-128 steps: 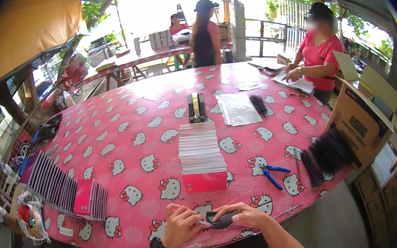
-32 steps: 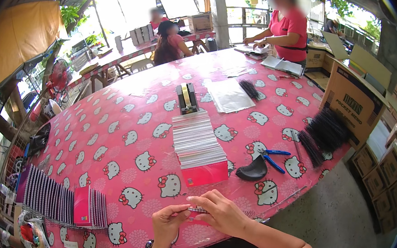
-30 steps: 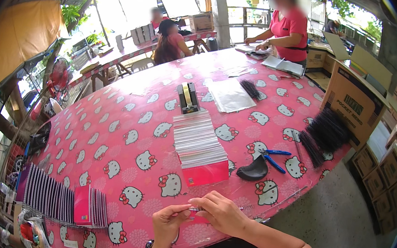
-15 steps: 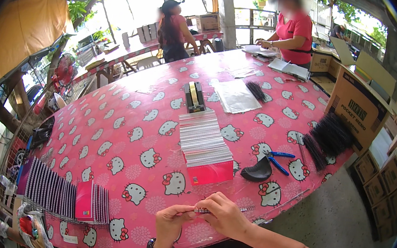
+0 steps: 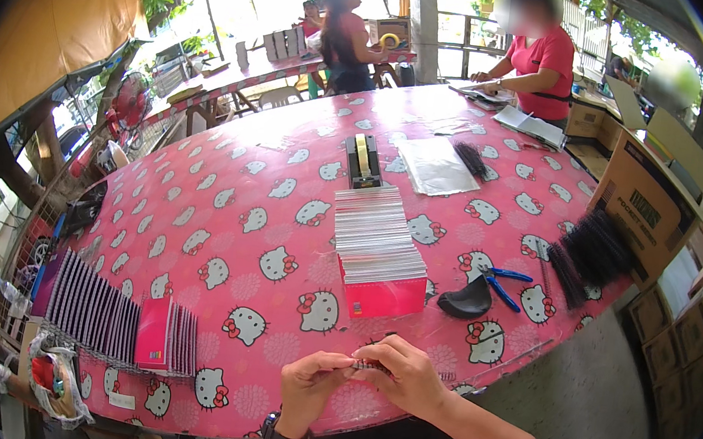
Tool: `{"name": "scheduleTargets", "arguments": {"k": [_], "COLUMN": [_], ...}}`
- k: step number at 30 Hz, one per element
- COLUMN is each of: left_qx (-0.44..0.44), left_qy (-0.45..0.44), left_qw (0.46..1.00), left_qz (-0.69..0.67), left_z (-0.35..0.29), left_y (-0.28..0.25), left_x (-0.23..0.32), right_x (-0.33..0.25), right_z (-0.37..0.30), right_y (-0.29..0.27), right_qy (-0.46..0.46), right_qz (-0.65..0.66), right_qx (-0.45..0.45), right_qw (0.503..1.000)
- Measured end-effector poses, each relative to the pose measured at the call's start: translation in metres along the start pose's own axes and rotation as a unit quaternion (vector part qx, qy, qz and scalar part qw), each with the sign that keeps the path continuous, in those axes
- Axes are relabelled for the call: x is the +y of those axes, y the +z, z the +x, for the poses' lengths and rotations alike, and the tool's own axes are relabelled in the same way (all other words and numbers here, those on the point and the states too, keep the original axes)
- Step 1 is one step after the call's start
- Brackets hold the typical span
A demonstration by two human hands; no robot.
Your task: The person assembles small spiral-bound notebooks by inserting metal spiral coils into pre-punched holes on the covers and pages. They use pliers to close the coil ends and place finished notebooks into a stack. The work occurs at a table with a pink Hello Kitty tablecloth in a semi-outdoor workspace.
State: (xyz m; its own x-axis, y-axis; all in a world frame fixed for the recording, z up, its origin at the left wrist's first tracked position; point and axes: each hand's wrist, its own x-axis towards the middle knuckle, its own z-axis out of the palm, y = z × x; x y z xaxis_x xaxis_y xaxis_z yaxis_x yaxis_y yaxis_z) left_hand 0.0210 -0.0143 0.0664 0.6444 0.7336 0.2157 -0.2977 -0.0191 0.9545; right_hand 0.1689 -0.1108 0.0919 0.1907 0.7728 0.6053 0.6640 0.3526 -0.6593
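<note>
Close to the near table edge, my left hand (image 5: 308, 386) and my right hand (image 5: 410, 377) meet, fingertips pinched together on a dark spiral binding coil (image 5: 367, 364). A bit of the coil shows between the fingers, and its thin end pokes out past my right hand. Whether pages are on it is hidden by my fingers. Just beyond my hands lies a long row of pink-covered memo pads (image 5: 384, 298), their white page edges facing up. Right of that row are blue-handled pliers (image 5: 507, 286) and a black curved pouch-like piece (image 5: 466, 298).
Spiral-bound notebooks (image 5: 98, 312) stand in a row at left. Black coils (image 5: 595, 252) are heaped beside a cardboard box (image 5: 643, 209) at right. Farther back are a tape dispenser (image 5: 363, 162), clear plastic sheets (image 5: 437, 165) and a person in pink (image 5: 540, 68) handling papers.
The fingers of both hands have shifted slightly along the coil, with more of it showing between them. The view has tilted a little. The far-left person now holds a yellow ring-shaped roll.
</note>
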Motion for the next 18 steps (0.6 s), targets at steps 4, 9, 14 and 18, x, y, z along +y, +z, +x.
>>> {"name": "scheduleTargets", "arguments": {"k": [4,9,14,18], "left_qx": [0.004,0.018,0.008,0.084], "left_qy": [0.025,0.093,0.112,0.169], "left_qw": [1.0,0.988,0.984,0.949], "left_qz": [0.003,0.119,0.137,0.254], "left_z": [-0.003,-0.01,-0.005,-0.003], "left_y": [-0.001,-0.001,0.001,0.006], "left_x": [-0.002,0.004,0.002,0.007], "right_x": [-0.003,-0.003,-0.016,-0.016], "right_z": [0.002,0.01,0.005,0.003], "right_y": [0.0,0.006,0.003,0.011], "right_qy": [-0.007,-0.013,0.055,0.038], "right_qz": [0.006,-0.005,-0.035,-0.055], "right_qx": [-0.013,-0.009,-0.038,-0.033], "right_qw": [1.0,1.0,0.997,0.997]}}
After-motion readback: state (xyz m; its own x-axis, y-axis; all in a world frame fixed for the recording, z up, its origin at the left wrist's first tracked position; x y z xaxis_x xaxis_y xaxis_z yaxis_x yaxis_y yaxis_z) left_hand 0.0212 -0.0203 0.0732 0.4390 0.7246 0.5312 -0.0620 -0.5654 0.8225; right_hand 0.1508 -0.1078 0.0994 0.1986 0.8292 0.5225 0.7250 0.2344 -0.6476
